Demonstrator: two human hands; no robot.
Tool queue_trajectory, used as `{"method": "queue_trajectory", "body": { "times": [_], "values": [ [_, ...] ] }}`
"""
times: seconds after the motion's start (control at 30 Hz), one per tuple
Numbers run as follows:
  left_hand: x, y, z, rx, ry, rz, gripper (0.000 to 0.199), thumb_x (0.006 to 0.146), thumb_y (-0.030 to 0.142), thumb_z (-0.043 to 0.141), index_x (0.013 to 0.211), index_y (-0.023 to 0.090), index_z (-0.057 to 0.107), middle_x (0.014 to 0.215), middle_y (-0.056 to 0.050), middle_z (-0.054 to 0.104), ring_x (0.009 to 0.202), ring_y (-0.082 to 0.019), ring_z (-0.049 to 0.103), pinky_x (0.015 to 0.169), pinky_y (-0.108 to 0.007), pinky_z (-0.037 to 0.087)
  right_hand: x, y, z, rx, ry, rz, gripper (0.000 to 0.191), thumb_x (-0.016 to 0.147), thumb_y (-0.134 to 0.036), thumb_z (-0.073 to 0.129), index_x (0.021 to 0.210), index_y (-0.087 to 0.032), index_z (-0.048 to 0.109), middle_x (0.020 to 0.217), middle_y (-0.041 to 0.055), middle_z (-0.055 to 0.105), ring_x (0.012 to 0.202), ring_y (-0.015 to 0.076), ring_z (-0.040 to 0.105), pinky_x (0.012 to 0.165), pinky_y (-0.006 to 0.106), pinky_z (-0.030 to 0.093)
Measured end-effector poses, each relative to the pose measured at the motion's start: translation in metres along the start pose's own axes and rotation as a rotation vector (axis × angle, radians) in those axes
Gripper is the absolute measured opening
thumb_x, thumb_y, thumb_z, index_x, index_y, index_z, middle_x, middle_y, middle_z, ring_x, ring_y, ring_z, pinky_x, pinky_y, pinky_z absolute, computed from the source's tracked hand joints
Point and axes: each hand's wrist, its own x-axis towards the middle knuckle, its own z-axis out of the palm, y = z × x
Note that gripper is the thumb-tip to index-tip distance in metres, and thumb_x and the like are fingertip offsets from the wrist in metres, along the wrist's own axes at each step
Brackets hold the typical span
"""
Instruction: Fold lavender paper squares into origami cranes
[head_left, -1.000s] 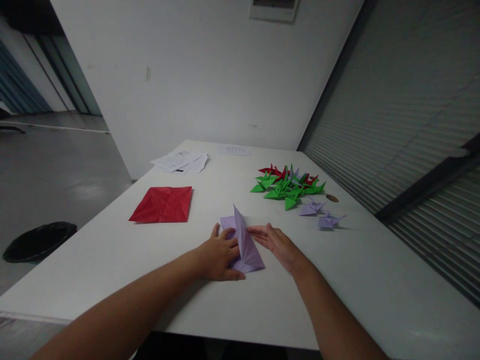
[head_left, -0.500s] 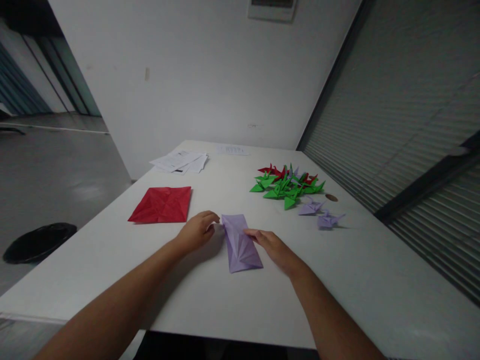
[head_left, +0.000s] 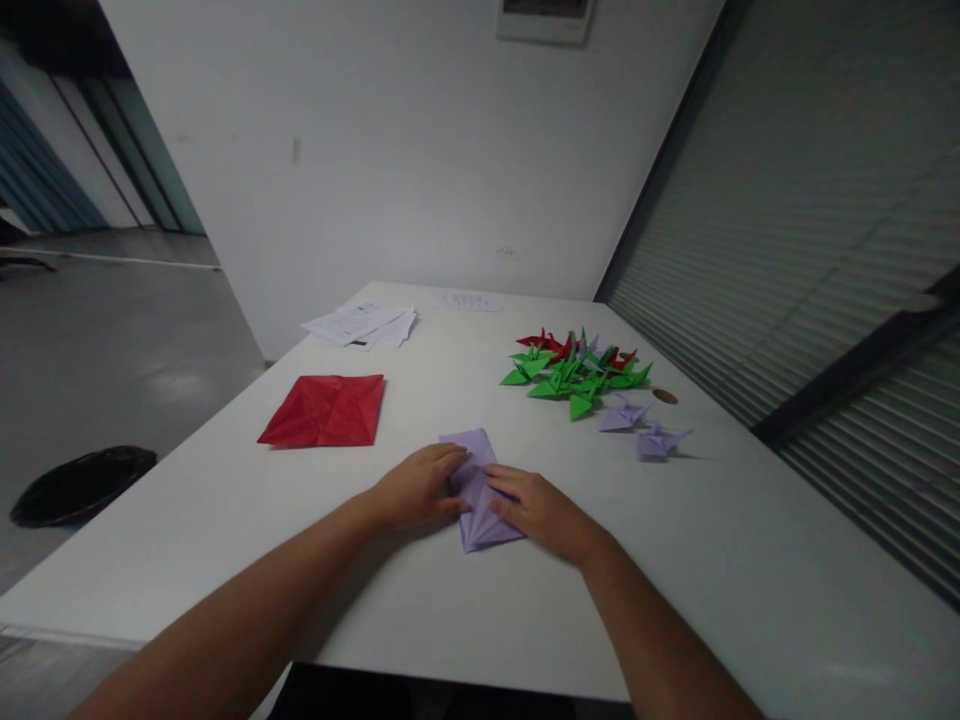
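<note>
A folded sheet of purple origami paper (head_left: pixel 474 490), creased in a fan of lines, lies on the white table in front of me. At its left edge my left hand (head_left: pixel 424 487) grips it, fingertips near the upper part and thumb lower down. From the right, my right hand (head_left: pixel 536 508) has its fingers and thumb on the paper's right side, holding it. Both hands cover part of the sheet's edges. To the left lies a creased red sheet of paper (head_left: pixel 324 411), apart from my hands.
Green paper cranes (head_left: pixel 559 378), with red ones among them, form a pile at the back right. Two purple paper cranes (head_left: pixel 655 442) sit nearer. Printed sheets (head_left: pixel 352 323) lie at the far left. A black bin (head_left: pixel 82 485) stands on the floor left of the table (head_left: pixel 187 560).
My left hand has moved right and down onto the purple paper. My right hand has come slightly lower, thumb now on the sheet. The paper has turned a little and looks narrower.
</note>
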Motion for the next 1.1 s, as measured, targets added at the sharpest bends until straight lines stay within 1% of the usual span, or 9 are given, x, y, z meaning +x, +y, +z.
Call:
{"method": "queue_trajectory", "body": {
  "times": [0.1, 0.2, 0.37, 0.5, 0.6, 0.8, 0.97, 1.03, 1.1],
  "values": [
    [0.0, 0.0, 0.003, 0.038, -0.035, -0.034, 0.085, 0.082, 0.064, 0.07, 0.147, 0.016, 0.044, 0.147, -0.021, 0.054, 0.137, -0.034, 0.051, 0.113, -0.051, 0.042, 0.0, 0.0, 0.0, -0.033, -0.01, -0.007, 0.05, 0.096, -0.046, 0.061, 0.139, -0.023, 0.062, 0.147, 0.0117, 0.058, 0.138, 0.0308, 0.052, 0.118, 0.05, 0.036],
    [0.0, 0.0, 0.005, 0.085, -0.044, -0.052, 0.089, 0.079, 0.063, 0.073, 0.147, 0.014, 0.045, 0.149, -0.022, 0.052, 0.138, -0.035, 0.049, 0.115, -0.05, 0.04, 0.0, 0.0, 0.001, -0.098, -0.033, -0.003, 0.052, 0.091, -0.042, 0.067, 0.138, -0.021, 0.063, 0.149, 0.0126, 0.056, 0.139, 0.0313, 0.05, 0.118, 0.048, 0.036],
    [-0.002, 0.0, 0.007, 0.148, -0.044, -0.021, 0.089, 0.076, 0.063, 0.075, 0.145, 0.014, 0.047, 0.15, -0.021, 0.051, 0.139, -0.036, 0.047, 0.116, -0.049, 0.037, 0.0, 0.003, 0.002, -0.203, -0.068, -0.014, 0.06, 0.082, -0.035, 0.076, 0.137, -0.016, 0.064, 0.151, 0.0158, 0.053, 0.14, 0.0323, 0.048, 0.12, 0.046, 0.034],
    [-0.004, 0.0, 0.004, 0.17, -0.032, -0.015, 0.077, 0.082, 0.065, 0.067, 0.141, 0.017, 0.052, 0.148, -0.018, 0.052, 0.136, -0.035, 0.049, 0.113, -0.049, 0.039, 0.0, 0.009, -0.001, -0.257, -0.046, -0.022, 0.05, 0.085, -0.033, 0.073, 0.132, -0.016, 0.068, 0.149, 0.0159, 0.055, 0.14, 0.0316, 0.049, 0.12, 0.046, 0.036],
    [-0.003, 0.004, -0.001, 0.182, -0.036, -0.036, 0.064, 0.088, 0.063, 0.062, 0.136, 0.021, 0.056, 0.143, -0.016, 0.057, 0.13, -0.035, 0.053, 0.106, -0.05, 0.044, -0.002, 0.015, -0.004, -0.285, 0.002, -0.009, 0.042, 0.088, -0.033, 0.07, 0.127, -0.017, 0.071, 0.146, 0.0155, 0.058, 0.139, 0.0311, 0.05, 0.119, 0.047, 0.036],
    [-0.001, 0.008, -0.008, 0.166, -0.034, -0.064, 0.033, 0.091, 0.041, 0.064, 0.118, 0.022, 0.065, 0.115, -0.011, 0.068, 0.106, -0.028, 0.062, 0.094, -0.041, 0.049, -0.002, 0.023, -0.01, -0.36, 0.054, 0.039, 0.036, 0.092, -0.035, 0.065, 0.121, -0.016, 0.075, 0.139, 0.0175, 0.063, 0.14, 0.033, 0.046, 0.118, 0.052, 0.035],
    [-0.003, 0.007, -0.008, 0.075, -0.043, -0.037, 0.022, 0.095, 0.033, 0.057, 0.109, 0.02, 0.069, 0.093, -0.008, 0.068, 0.087, -0.022, 0.064, 0.078, -0.033, 0.05, -0.003, 0.021, -0.01, -0.423, 0.095, 0.065, 0.038, 0.095, -0.044, 0.06, 0.119, -0.019, 0.076, 0.143, 0.0163, 0.059, 0.14, 0.0347, 0.04, 0.116, 0.053, 0.034],
    [-0.003, 0.008, -0.008, 0.057, -0.056, 0.023, 0.021, 0.097, 0.03, 0.053, 0.097, 0.02, 0.071, 0.086, -0.008, 0.067, 0.085, -0.021, 0.063, 0.077, -0.032, 0.05, -0.003, 0.018, -0.009, -0.478, 0.102, 0.075, 0.039, 0.095, -0.046, 0.061, 0.122, -0.022, 0.075, 0.141, 0.0165, 0.058, 0.136, 0.0354, 0.041, 0.113, 0.052, 0.036],
    [-0.002, 0.01, -0.008, 0.046, -0.037, 0.079, 0.023, 0.098, 0.025, 0.051, 0.089, 0.019, 0.072, 0.087, -0.009, 0.067, 0.089, -0.022, 0.063, 0.082, -0.032, 0.05, -0.002, 0.015, -0.007, -0.551, 0.099, 0.1, 0.037, 0.094, -0.046, 0.063, 0.125, -0.027, 0.074, 0.13, 0.0155, 0.061, 0.123, 0.0344, 0.047, 0.106, 0.05, 0.041]
  ]
}}
